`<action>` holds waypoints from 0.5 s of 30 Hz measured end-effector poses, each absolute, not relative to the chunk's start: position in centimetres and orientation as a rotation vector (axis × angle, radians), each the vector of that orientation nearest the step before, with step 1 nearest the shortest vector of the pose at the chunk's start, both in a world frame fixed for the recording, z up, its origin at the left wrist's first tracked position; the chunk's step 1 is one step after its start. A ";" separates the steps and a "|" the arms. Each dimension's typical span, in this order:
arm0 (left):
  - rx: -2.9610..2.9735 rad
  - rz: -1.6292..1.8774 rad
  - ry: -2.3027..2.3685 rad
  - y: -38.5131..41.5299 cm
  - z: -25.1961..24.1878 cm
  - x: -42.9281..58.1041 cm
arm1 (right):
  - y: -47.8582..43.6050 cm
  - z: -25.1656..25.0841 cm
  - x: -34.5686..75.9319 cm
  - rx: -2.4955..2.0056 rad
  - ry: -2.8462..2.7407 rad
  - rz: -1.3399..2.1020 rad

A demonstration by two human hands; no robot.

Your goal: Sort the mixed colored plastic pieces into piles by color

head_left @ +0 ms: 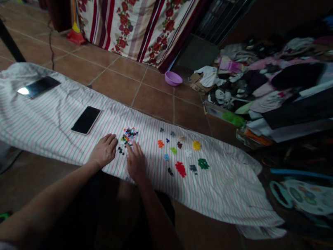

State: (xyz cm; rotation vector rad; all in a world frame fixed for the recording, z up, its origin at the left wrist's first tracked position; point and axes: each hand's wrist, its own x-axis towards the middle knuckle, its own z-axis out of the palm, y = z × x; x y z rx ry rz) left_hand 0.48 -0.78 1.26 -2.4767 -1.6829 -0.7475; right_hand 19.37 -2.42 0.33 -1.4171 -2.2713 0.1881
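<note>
Across the room goes a brown tiled floor (154, 100), the biggest thing in view. Next in size is a striped curtain w/ red flowers (126, 14) at the far side, then a heap of clothes & other stuff (267, 77) at far R. Nearer, a long striped cloth (224, 196) is spread, w/ some wrinkles, under both hands. On the floor, close to the curtain's R bottom corner, stands a purple basin (173, 79). On the cloth's L part lies a dark device (39, 87) w/ a bright reflection at one end. L hand (104, 150) rests on the cloth, its fingers bent & close together; cannot tell if it holds smth. R hand (136, 162) has its fingers stretched fwd & a bit apart, the tips at the near edge of the mixed pile (129, 135); if they pinch a pc, cannot tell. A phone (86, 120), screen dark, lies L of the hands. The mixed pile, of many tiny colored pcs, is just beyond & btwn the hands. R of it are small one-color groups, apart from each other: red (180, 169), dk green (203, 164), yellow (197, 145), then orange (160, 143), lime (174, 150), lt blue (166, 157), brown (179, 145). Smallest are a few black pcs (120, 150), loose btwn both hands.
</note>
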 end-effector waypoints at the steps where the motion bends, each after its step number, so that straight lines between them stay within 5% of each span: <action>1: -2.475 -0.742 -1.683 -0.8 1.3 0.5 | -1.8 0.1 19.5 -1.409 -2.228 0.191; 15: -2.473 -0.666 -1.702 -0.7 1.3 0.5 | 7.2 1.2 17.5 -1.689 -2.231 0.344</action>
